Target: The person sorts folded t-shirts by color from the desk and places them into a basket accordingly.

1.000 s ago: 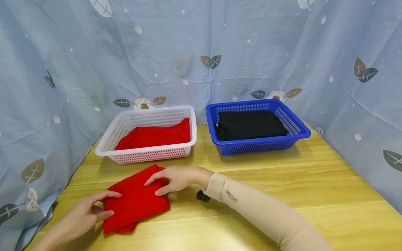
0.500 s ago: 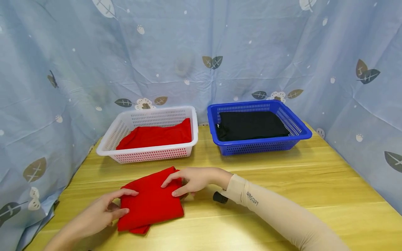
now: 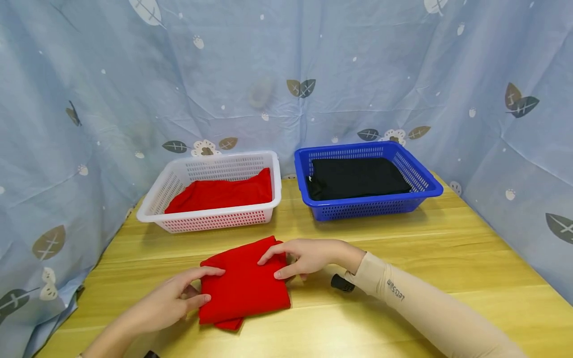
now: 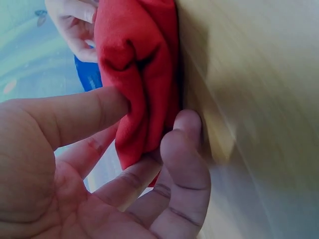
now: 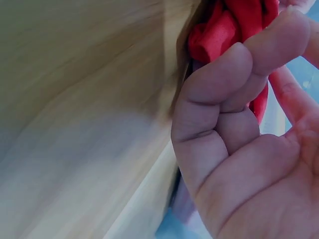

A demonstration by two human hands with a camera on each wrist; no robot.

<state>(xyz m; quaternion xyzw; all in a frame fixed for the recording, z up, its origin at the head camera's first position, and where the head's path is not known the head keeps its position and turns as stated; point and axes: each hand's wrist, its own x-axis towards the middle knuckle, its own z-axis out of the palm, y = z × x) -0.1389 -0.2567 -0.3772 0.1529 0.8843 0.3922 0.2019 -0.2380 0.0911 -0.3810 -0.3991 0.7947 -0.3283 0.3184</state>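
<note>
A folded red garment (image 3: 246,291) lies low over the wooden table in the head view, between my two hands. My left hand (image 3: 163,303) grips its left edge, the thumb and index finger spread along that side. At the right edge my right hand (image 3: 309,256) pinches the folds, its thumb and index finger showing on the upper face. In the left wrist view, the garment's thick layered folds (image 4: 137,74) sit between thumb and curled fingers. The right wrist view shows the fingers bent beside the red cloth (image 5: 219,35); the fingertips beneath it are partly hidden.
Behind the garment, a white basket (image 3: 210,214) holds more red cloth (image 3: 224,193). To its right, a blue basket (image 3: 371,200) contains a folded black garment (image 3: 358,176). A patterned blue curtain (image 3: 250,64) hangs around the table (image 3: 403,253).
Both hands have moved to the right across the table, bringing the folded red garment with them. Their hold looks the same, and the baskets stay in place.
</note>
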